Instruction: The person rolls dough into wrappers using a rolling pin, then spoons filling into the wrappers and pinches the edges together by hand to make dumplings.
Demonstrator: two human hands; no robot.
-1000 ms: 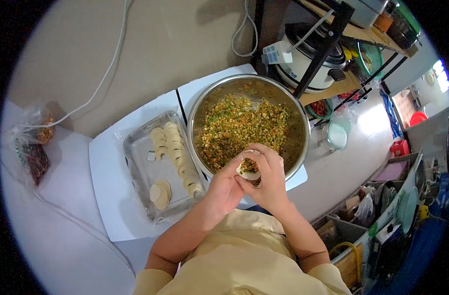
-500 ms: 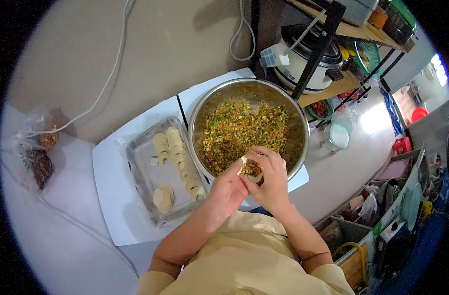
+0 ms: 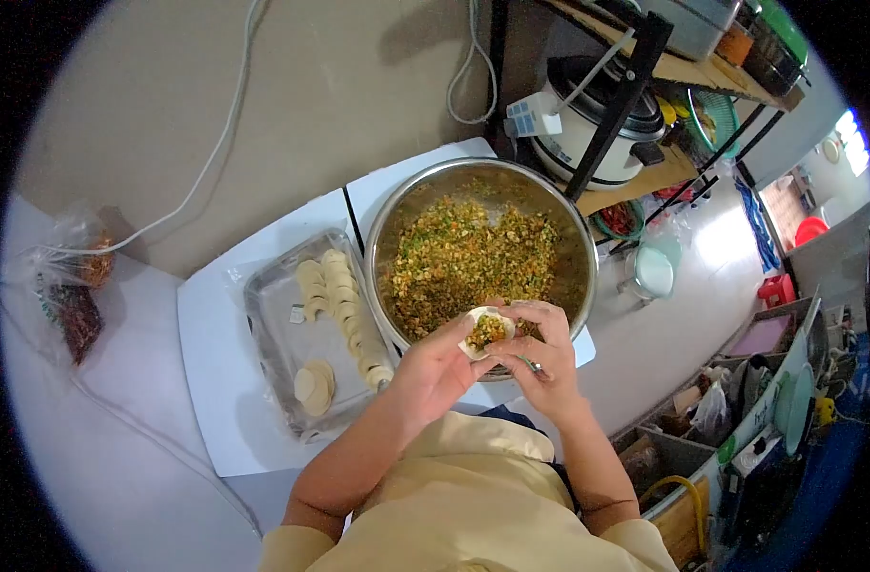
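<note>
Over the near rim of a steel bowl point(image 3: 378, 286), my left hand point(image 3: 433, 374) cradles a round dumpling wrapper point(image 3: 470, 349) with its fingers closed on the edge. Chopped vegetable filling point(image 3: 490, 331) sits in the wrapper's middle. My right hand point(image 3: 552, 372) grips the opposite edge between thumb and fingers. A thin, shiny, greenish thing shows at the right hand's fingers; I cannot tell its kind. More loose filling point(image 3: 473, 248) covers the bowl's bottom. To the left, a clear tray point(image 3: 282, 367) holds rows of folded dumplings point(image 3: 344, 296) and a small stack of wrappers point(image 3: 314, 388).
A white table point(image 3: 211, 381) carries bowl and tray against the wall. At the right rear, a black-framed shelf point(image 3: 611, 119) holds a rice cooker point(image 3: 578, 153). A plastic bag point(image 3: 72, 286) lies at far left. Crates with kitchenware point(image 3: 683, 419) stand at right.
The wrapper has opened toward me, showing the filling inside. My right hand has shifted slightly right and down, and a shiny thing now shows at its fingers.
</note>
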